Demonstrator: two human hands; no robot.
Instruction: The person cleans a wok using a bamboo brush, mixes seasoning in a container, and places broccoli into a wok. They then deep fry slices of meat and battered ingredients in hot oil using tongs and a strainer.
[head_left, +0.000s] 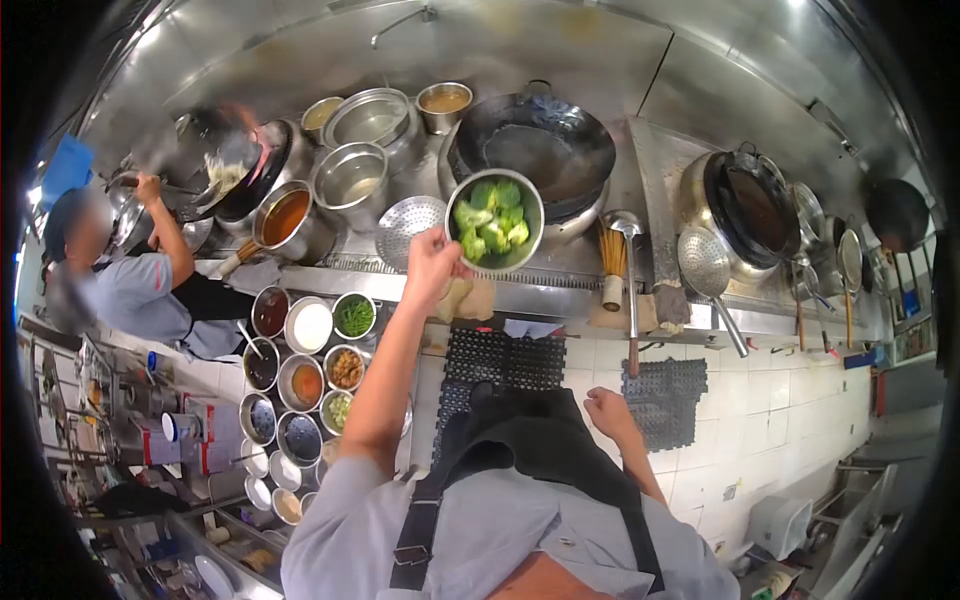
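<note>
Starting well left of the left grip point(432, 258), there's a co-worker point(140, 285) at their own wok point(195, 135). Coming closer, below and left of the grip, you get a crowd of tubs point(302, 404) with sauces and chopped greens point(354, 316), bunched rim to rim, I'd guess so everything's within one reach. A strainer point(405, 228) lies on the counter point(570, 300) just past the grip, bowl side up. The grip itself is closed on the near-left edge of a metal bowl point(532, 245) full of broccoli point(494, 218), thumb at the rim, probably to keep fingers clear of the food. Just beyond the bowl is a big wok point(560, 150); can't tell how high the bowl sits relative to it. Right of that, the right grip point(606, 411) hangs low, loosely curled, nothing visible in it, can't tell how tight. Farther right of the bowl, a brush point(612, 260), ladle point(632, 300) and skimmer point(705, 258), the last two with handles pointing toward the person, likely for easy grabbing, then another wok point(735, 235).
</note>
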